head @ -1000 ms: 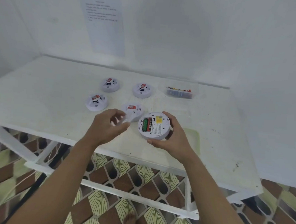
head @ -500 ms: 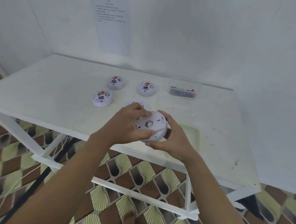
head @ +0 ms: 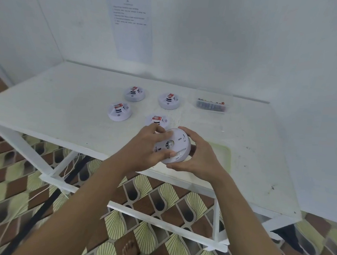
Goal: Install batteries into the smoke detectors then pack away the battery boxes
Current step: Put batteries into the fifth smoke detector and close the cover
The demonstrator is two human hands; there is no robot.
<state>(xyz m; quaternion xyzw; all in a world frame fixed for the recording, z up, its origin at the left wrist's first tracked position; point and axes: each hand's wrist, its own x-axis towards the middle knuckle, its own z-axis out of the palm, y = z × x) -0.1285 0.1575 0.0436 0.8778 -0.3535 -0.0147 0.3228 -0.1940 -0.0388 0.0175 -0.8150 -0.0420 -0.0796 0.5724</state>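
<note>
Since the white bench (head: 47,109) carries everything, the clear battery box (head: 211,106) lies at its far right and four smoke detectors (head: 119,113) sit near the middle, well apart from it. Over the near edge a fifth detector (head: 180,142) is held tilted off the surface: the left grip (head: 145,147) curls over its back plate, the right grip (head: 201,160) cups its rim. It looks a light, stiff, smooth plastic shell, best taken by the rim, since the flat faces could slip.
</note>
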